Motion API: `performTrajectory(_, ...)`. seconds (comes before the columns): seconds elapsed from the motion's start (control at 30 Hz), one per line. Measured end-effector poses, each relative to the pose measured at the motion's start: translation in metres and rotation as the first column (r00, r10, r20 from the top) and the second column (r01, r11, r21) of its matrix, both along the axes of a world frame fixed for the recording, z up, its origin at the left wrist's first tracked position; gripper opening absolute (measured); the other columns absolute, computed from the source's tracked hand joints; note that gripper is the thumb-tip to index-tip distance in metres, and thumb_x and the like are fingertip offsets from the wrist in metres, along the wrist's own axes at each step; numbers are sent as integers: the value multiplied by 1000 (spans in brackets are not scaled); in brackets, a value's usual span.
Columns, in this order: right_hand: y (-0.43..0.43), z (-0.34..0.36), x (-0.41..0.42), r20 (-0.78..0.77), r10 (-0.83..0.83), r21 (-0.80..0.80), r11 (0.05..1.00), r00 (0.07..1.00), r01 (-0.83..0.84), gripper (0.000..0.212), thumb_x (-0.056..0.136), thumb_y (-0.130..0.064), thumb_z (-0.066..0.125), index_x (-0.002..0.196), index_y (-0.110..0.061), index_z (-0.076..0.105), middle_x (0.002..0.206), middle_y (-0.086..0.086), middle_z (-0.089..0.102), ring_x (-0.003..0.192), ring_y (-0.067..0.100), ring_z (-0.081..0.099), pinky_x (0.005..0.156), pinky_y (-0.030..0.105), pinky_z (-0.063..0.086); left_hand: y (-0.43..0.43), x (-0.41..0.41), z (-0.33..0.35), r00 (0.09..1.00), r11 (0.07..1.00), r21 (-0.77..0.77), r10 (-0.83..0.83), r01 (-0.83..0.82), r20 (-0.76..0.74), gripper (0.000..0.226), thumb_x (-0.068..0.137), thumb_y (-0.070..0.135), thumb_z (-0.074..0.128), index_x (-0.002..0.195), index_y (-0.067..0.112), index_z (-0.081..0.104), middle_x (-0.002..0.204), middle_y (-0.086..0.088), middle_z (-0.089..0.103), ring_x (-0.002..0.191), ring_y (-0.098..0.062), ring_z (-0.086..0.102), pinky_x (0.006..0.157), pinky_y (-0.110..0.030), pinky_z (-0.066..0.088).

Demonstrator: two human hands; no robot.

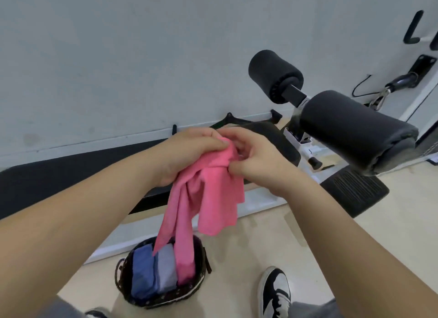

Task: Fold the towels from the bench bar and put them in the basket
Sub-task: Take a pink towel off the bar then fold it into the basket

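Note:
A pink towel hangs bunched from both my hands above the floor. My left hand grips its top edge from the left, and my right hand pinches the same edge from the right, fingers touching. Below stands a dark woven basket holding a folded blue towel, a folded grey-blue towel and a folded pink towel side by side. The hanging towel's lower end dangles over the basket. The bench's padded roller bars at the right carry no towel.
A black bench pad runs along the white wall at the left. A black footplate lies on the light wooden floor at the right. My black-and-white shoe stands right of the basket. Cable handles hang at the far right.

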State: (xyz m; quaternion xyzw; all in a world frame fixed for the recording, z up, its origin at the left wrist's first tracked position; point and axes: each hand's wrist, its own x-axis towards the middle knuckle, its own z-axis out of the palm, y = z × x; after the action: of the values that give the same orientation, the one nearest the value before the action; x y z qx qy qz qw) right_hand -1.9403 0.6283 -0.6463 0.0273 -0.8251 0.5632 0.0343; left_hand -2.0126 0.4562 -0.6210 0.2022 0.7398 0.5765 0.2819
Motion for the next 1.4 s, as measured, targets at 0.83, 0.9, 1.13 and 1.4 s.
performTrajectory(0.83,-72,-13,-88,449,156,-56,988,880,-147,48,91,-30,77,64,-23,38,61,-3,35,47,11,33,43,18,28,-192,-74,-80,748,761,-355,247,-543,-616,13,89,25,67,78,30,71,74,12,69,73,-5,64,61,-27,47)
performTrajectory(0.9,-66,-15,-91,461,159,-64,987,873,-145,43,95,-20,72,64,-21,41,60,-2,38,47,11,36,43,18,30,-202,-84,-86,735,747,-365,236,-556,-636,18,91,14,62,84,27,73,79,13,70,77,-6,64,64,-29,50)
performTrajectory(1.13,-51,-9,-90,395,106,40,990,912,-133,44,92,0,64,60,-19,39,58,-1,34,50,11,34,49,24,29,-233,-102,-111,696,640,-349,432,-685,-574,23,94,9,51,93,22,70,90,5,67,83,-14,61,68,-34,48)
performTrajectory(1.4,-15,-48,-82,47,-404,686,678,913,265,20,73,-5,44,79,-24,45,72,-3,57,65,25,53,57,39,49,-239,-80,-105,725,692,-252,564,-676,-396,50,91,48,69,64,14,44,63,-7,37,60,-21,35,59,-32,28)
